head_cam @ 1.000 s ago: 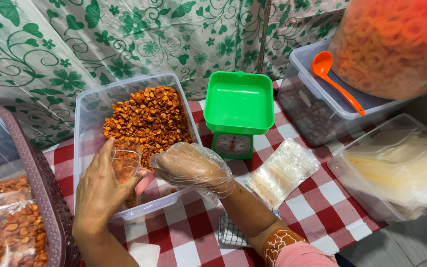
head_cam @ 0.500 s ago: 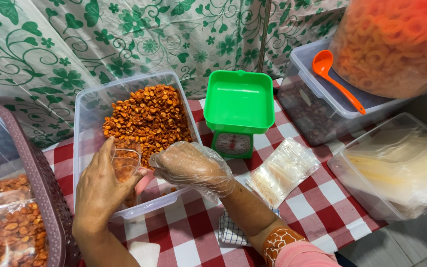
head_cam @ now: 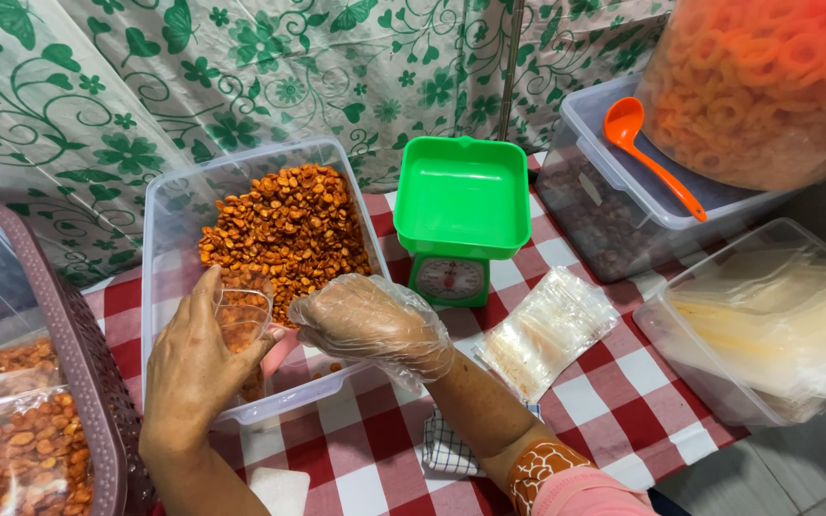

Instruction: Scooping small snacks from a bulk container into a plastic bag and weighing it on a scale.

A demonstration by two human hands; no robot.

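Nearest the camera, over the red-and-white checked cloth of the bench (head_cam: 623, 401), both hands meet at the front edge of the clear rectangular plastic tub (head_cam: 166, 205). Left hand (head_cam: 193, 368), bare, has its grip closed around a small clear plastic pouch (head_cam: 241, 315), held upright with its mouth up and its long axis near vertical; orange pieces already show inside it. Right hand (head_cam: 370, 320), in a thin crinkled transparent glove, lies just beside the pouch on its right, fingers curled toward the pouch mouth; whether that grip holds any snack cannot be told. The pouch therefore lies to the left of the gloved hand, touching or nearly so, and the bare hand is the one on it.

Behind the hands, the tub holds a heap of small glossy orange-brown fried corn kernels (head_cam: 284, 225), banked toward its far side. At far left, a brown woven-plastic basket (head_cam: 78, 382) contains filled clear bags. Right of the tub stands a green plastic kitchen scale with a square pan (head_cam: 464, 196), pan bare. A flat stack of clear pouches (head_cam: 547, 330) lies beside it. Farther right, an orange plastic ladle (head_cam: 647, 153) rests on a lidded clear box (head_cam: 595, 201).
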